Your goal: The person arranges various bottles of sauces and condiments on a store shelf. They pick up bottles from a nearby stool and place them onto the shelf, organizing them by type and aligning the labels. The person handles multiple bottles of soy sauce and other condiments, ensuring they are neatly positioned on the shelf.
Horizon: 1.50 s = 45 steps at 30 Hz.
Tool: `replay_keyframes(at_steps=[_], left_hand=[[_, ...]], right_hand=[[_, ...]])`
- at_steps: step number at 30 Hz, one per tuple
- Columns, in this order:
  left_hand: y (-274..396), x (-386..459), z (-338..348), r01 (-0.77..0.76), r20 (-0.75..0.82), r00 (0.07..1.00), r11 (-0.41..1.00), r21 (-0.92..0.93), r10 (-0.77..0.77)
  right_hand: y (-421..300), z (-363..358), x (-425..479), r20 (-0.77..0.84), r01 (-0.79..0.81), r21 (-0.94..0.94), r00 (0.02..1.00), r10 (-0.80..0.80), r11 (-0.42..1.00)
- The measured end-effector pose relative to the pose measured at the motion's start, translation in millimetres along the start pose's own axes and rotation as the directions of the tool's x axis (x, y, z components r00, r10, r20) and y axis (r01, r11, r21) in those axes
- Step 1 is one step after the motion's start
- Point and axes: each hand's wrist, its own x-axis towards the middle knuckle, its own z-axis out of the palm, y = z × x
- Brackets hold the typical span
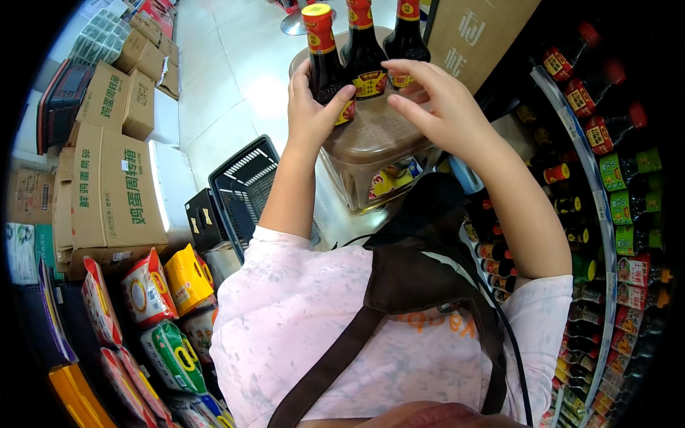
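Observation:
My left hand [316, 107] is closed around the lower part of a dark sauce bottle [322, 45] with a red neck wrap and yellow cap, upright at the left of a row. Beside it a second sauce bottle [368, 56] stands on the brown plastic lid [369, 125] of a clear bin. A third sauce bottle [408, 40] is at the right of the row. My right hand [423, 96] is raised over the lid with thumb and fingers apart, near the second and third bottles; it holds nothing.
Shelves of bottles with a price rail [588, 176] run along the right. A black shopping basket [243, 182] is on the floor at left of the bin. Farther left are cardboard boxes [115, 187] and bagged goods [147, 291]. A tan panel [471, 43] stands behind the bin.

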Motion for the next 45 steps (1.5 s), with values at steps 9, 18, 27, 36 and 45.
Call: replay_keyframes(at_steps=[9, 18, 27, 36, 45], left_hand=[[-9.0, 1.8, 3.9, 0.059, -0.013, 0.998, 0.990, -0.131, -0.061], [20.5, -19.3, 0.8, -0.215, -0.022, 0.976, 0.972, 0.091, 0.218], [63.7, -34.2, 20.8, -0.200, 0.090, 0.967, 0.931, -0.304, 0.237], [102.5, -56.1, 61.8, -0.085, 0.331, 0.909, 0.891, -0.446, 0.252], [111.0, -71.1, 115.8, 0.000, 0.497, 0.808, 0.842, -0.539, 0.318]], right_hand=[[-9.1, 24.2, 32.4, 0.024, -0.016, 0.127, 1.000, 0.013, 0.992], [-23.4, 17.4, 33.2, -0.157, 0.098, 0.133, 0.985, -0.077, 0.986], [-41.1, -31.4, -3.1, -0.176, 0.098, 0.166, 0.982, -0.069, 0.981], [-44.5, -74.5, -54.0, -0.242, -0.014, 0.063, 0.970, 0.029, 0.998], [-39.6, -113.1, -93.7, -0.224, -0.162, -0.335, 0.971, 0.089, 0.928]])
